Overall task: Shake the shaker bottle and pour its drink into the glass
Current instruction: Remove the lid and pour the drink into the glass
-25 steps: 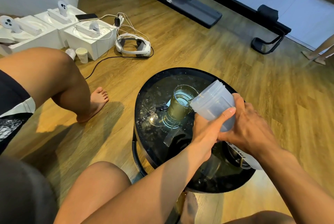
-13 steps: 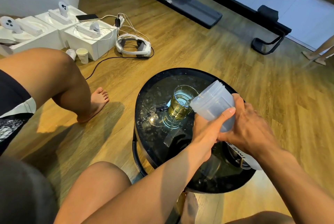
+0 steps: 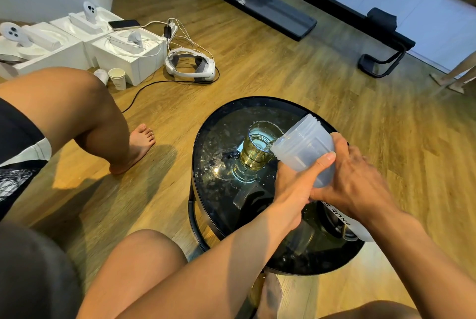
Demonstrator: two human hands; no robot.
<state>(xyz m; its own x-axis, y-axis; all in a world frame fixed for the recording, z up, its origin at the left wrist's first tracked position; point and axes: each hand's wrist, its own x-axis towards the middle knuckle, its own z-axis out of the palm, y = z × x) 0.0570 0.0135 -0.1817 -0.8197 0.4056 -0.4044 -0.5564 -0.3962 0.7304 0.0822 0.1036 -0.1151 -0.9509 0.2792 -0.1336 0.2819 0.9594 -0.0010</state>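
A translucent shaker bottle (image 3: 302,146) without its lid is tilted to the left, its open rim over the lip of a clear glass (image 3: 258,150). The glass stands on a round black glass-topped table (image 3: 206,138) and holds yellowish drink about halfway up. A thin stream runs from the bottle's rim into the glass. My left hand (image 3: 296,179) grips the bottle from below and the left, thumb across its side. My right hand (image 3: 355,179) wraps the bottle's base from the right.
The shaker's white lid (image 3: 354,226) with dark lettering lies on the table under my right wrist. On the wooden floor at left are white boxes (image 3: 128,58), a headset (image 3: 190,64), cables and a paper cup (image 3: 117,78). Bare legs flank the table.
The drink in the glass has risen as the bottle stays tilted over it. Both hands hold nearly the same place.
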